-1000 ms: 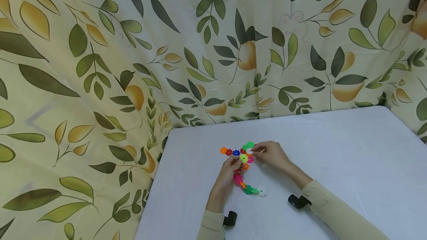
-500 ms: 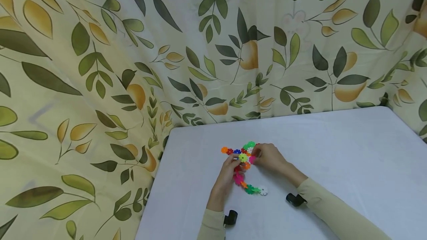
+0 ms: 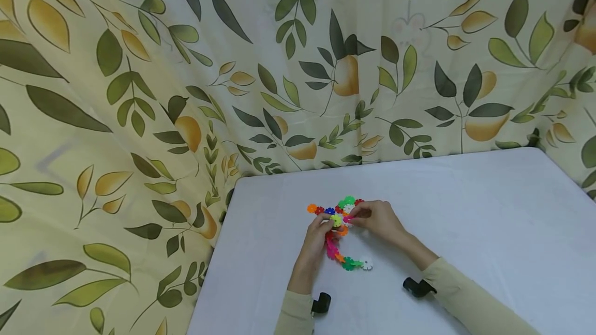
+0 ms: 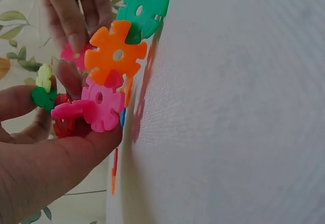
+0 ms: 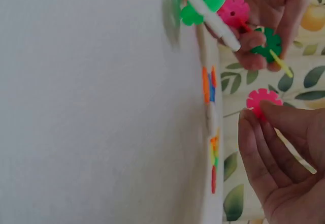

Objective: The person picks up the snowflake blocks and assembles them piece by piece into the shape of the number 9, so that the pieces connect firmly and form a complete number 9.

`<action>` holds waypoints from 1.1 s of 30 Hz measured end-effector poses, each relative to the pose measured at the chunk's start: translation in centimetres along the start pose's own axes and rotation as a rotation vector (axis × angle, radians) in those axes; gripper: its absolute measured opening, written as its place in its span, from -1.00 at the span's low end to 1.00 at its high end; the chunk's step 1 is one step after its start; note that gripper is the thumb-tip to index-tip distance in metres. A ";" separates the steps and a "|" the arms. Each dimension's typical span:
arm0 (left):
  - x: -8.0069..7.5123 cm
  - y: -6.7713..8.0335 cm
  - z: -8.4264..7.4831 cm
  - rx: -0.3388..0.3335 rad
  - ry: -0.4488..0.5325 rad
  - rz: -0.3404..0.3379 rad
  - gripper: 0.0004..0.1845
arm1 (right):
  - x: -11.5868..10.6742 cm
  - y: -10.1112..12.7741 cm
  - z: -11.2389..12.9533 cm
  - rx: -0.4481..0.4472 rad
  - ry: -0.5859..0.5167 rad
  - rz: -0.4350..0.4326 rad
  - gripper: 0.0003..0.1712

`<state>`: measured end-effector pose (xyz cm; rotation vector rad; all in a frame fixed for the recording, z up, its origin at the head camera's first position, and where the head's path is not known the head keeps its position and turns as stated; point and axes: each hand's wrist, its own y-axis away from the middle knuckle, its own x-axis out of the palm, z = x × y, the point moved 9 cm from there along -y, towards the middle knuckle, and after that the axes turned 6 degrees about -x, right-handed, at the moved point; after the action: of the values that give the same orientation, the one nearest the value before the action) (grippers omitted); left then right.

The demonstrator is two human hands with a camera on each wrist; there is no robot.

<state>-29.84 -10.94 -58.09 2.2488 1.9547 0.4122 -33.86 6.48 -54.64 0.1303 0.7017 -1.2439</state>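
White surface (image 3: 465, 221), leafy curtain (image 3: 419, 112) behind | left fingers (image 5: 251, 60) pinching a green disc (image 5: 269, 43), yellow disc (image 5: 281, 64) attached | right fingers (image 5: 248, 135) gripping a pink disc (image 5: 261, 98) nearby

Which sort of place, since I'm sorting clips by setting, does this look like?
Probably an indoor recording corner, judging by the leaf-patterned fabric hung behind and beside a white table, plus black wrist-worn devices. What lies beyond cannot be told.

The right hand (image 5: 284, 183), cropped by its wrist view's edge, partly hides a pink disc (image 5: 259, 97).
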 end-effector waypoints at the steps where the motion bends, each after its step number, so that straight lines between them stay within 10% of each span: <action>1: 0.0 0.0 0.1 -0.004 -0.006 0.001 -0.83 | -0.1 0.1 0.3 -0.011 -0.007 -0.009 -0.85; 33: 0.3 -0.2 0.4 -0.044 0.048 0.049 -0.88 | -1.1 1.7 4.1 -0.298 -0.113 -0.174 -0.74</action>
<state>-29.84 -10.59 -58.51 2.2846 1.8962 0.5137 -30.78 6.09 -51.33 -0.2492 0.8038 -1.2861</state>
